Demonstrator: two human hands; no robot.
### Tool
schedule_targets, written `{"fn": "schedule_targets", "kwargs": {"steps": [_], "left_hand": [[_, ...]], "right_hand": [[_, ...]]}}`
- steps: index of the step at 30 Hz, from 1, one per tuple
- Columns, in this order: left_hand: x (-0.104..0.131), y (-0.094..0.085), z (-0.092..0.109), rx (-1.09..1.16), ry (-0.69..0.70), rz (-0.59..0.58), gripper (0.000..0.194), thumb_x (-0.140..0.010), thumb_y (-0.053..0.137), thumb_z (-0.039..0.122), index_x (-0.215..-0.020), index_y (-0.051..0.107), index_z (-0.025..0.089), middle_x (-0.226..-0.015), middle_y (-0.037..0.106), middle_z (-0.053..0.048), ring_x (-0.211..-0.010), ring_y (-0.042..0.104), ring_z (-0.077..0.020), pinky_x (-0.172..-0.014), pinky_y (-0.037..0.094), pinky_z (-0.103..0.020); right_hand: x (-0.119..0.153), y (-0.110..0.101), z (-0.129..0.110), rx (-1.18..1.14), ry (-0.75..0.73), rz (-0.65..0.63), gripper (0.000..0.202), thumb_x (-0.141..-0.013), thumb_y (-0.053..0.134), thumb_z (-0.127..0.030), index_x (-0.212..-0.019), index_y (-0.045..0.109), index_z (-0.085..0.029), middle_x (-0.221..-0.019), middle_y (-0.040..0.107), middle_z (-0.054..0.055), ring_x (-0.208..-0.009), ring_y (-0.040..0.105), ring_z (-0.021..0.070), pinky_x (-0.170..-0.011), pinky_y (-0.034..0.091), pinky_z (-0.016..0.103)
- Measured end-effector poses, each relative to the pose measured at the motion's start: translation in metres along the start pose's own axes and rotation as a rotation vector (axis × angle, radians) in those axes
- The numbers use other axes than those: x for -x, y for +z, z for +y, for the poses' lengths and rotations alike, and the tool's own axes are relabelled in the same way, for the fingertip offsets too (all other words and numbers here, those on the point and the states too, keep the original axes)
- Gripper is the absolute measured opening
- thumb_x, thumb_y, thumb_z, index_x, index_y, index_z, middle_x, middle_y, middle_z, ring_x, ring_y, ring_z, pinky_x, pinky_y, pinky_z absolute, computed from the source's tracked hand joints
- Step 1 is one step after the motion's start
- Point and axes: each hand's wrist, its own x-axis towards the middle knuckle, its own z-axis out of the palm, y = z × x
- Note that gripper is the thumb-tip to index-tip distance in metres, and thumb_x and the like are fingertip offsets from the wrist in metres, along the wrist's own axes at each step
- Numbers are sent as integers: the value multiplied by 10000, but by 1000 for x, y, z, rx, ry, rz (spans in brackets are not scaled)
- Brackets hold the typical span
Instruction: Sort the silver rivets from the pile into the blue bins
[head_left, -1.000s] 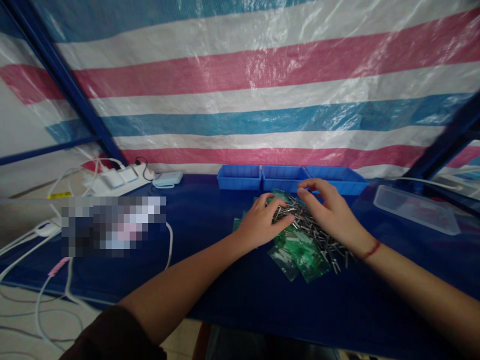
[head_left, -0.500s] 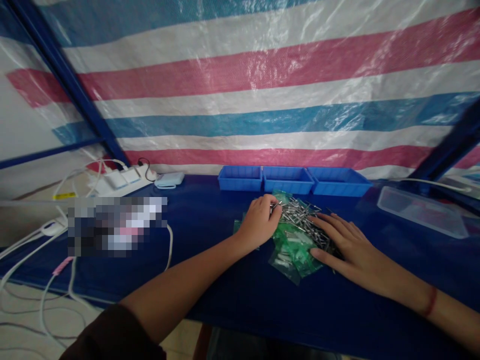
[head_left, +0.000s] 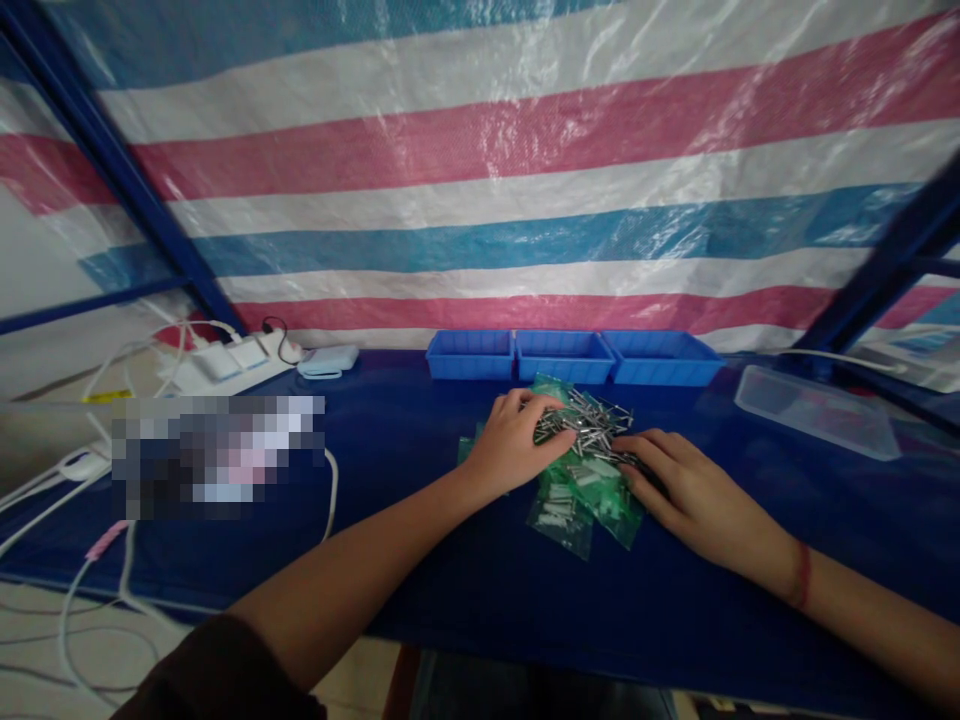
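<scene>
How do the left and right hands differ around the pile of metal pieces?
The left hand is at the pile's left side, the right hand at its right. The right hand has a red band at its wrist; the left hand shows none. Both are bare, with fingers at the metal pieces.

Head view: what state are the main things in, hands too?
Metal pins, heaped loose.
Green bags, lying by the pins, pale pieces inside.
Left hand, thumb apart, over the heap's left side.
Right hand, thumb apart, at its right edge.
Three blue bins, upright, open-topped, in a row.
Translucent tray or lid, lying flat.
Power strip, plugs inserted.
Striped sheet, creased.
</scene>
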Motion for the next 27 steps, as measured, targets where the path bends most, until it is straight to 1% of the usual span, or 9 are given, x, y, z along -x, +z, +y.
{"fn": "schedule_targets", "kwargs": {"steps": [3,5,9,15,18,20,22,24,27], "left_hand": [[0,1,-2,-20,16,11,269,-806,595,374,-1009,554,204,-1051,554,-62,-1043,492,-229,-937,402,-398],[0,1,-2,-26,14,7,234,-818,581,360,-987,546,201,-1027,566,-59,-1025,502,-226,-925,408,-398],[-1,0,-1,-13,14,-4,184,-846,549,326,-985,541,206,-1024,580,-58,-1023,515,-226,-917,413,-411],[-2,2,-3,31,14,25,165,-879,489,227,-1039,525,206,-1031,587,-60,-1015,534,-212,-936,416,-424],[-3,2,-4,83,-4,53,214,-877,461,159,-1086,508,179,-1039,564,-77,-1023,531,-203,-951,418,-402],[-3,1,-5,128,-18,81,279,-868,445,112,-1140,483,160,-1081,522,-97,-1045,521,-193,-973,409,-383],[-3,1,-6,150,-34,115,340,-857,433,81,-1186,456,166,-1122,469,-104,-1055,513,-187,-991,399,-383],[-3,2,-8,143,-42,138,365,-852,425,70,-1197,451,189,-1134,430,-97,-1052,510,-183,-998,396,-392],[-3,4,-9,99,-37,140,322,-863,402,72,-1140,505,201,-1145,405,-88,-1067,498,-180,-1015,378,-394]], "right_hand": [[-1,-2,-2,49,16,-26,281,-922,364,-345,-1027,577,-196,-878,630,80,-764,613,209,-710,488,347],[-2,-3,-1,70,19,-35,293,-930,343,-346,-1017,581,-199,-863,651,69,-721,636,198,-659,495,320],[-8,0,5,108,37,26,291,-924,349,-335,-1020,594,-211,-907,704,59,-682,676,197,-584,495,293],[-25,7,10,103,111,78,298,-923,339,-344,-1022,582,-204,-846,720,56,-655,685,212,-560,490,298],[-35,10,9,81,183,94,298,-923,341,-346,-1034,568,-188,-849,712,66,-656,681,222,-571,488,313],[-42,13,8,73,222,108,290,-920,348,-339,-1053,555,-185,-890,702,75,-709,679,231,-598,489,321],[-48,15,6,62,241,131,274,-915,357,-322,-1059,547,-187,-952,685,83,-766,668,234,-628,487,325],[-52,17,6,45,227,148,256,-911,359,-300,-1023,558,-186,-959,666,87,-794,649,229,-659,483,328],[-56,20,9,37,166,157,247,-907,359,-278,-920,585,-177,-878,639,89,-807,611,228,-725,469,343]]}}
